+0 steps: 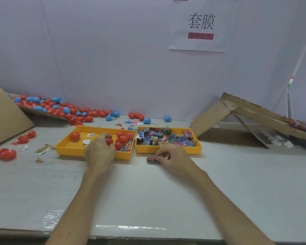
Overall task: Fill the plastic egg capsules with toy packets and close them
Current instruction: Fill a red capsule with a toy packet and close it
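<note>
So we're picking up: our right hand (173, 160) pinches a toy packet (153, 159) just in front of the packet tray (168, 150), and our left hand (100, 152) curls round a red capsule (109, 141) left of it. Next we'd probably open it and stuff the packet in.

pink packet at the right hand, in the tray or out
Out: the pink packet, pinched by the right hand, is over the table in front of the right tray.

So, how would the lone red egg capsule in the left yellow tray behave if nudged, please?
The red egg capsule looks smooth and rounded, so it would probably roll across the perforated floor of the yellow tray until a wall stops it. Being plastic, it is likely light and may slip from a loose pinch.
</note>
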Demonstrator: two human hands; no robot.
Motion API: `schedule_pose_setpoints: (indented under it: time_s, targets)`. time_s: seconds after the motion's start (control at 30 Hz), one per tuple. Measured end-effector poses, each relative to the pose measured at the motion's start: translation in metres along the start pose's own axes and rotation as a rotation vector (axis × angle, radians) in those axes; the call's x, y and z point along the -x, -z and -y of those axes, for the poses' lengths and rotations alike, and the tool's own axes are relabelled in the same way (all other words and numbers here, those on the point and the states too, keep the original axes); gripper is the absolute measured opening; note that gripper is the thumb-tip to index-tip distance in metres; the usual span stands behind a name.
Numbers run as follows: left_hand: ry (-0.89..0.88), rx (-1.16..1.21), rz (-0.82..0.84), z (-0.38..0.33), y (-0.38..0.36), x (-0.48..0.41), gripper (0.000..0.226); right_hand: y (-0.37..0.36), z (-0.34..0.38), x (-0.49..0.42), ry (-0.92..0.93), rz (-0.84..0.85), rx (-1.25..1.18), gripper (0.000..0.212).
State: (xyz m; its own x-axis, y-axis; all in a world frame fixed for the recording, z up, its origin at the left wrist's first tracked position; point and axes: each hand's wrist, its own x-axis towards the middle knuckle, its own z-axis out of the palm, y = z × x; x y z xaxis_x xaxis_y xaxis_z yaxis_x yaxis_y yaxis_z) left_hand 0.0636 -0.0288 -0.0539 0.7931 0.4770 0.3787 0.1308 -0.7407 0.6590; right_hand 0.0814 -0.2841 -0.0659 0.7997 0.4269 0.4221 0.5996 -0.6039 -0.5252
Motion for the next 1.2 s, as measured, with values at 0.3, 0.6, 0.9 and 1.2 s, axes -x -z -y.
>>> schedule_pose_setpoints:
  time_s: [0.3,0.6,0.9,1.2]
  targets:
    - [0.017,-0.011,-0.055,-0.001,-0.002,-0.004,0.038,-0.003,0.001,0.0,0.037,-0.039,0.002,0.014]
    - [-0.575,0.264,0.07,-0.028,-0.001,0.02,0.035,-0.003,0.005,-0.001,-0.031,0.059,-0.031,0.014]
    - [-0.67,0.069,0.604,-0.036,-0.041,0.046,0.059,0.002,0.001,-0.001,-0.082,0.06,-0.101,0.019]
    - [-0.646,0.089,0.599,-0.033,-0.046,0.041,0.053,0.016,0.001,0.001,-0.151,0.157,-0.121,0.02]
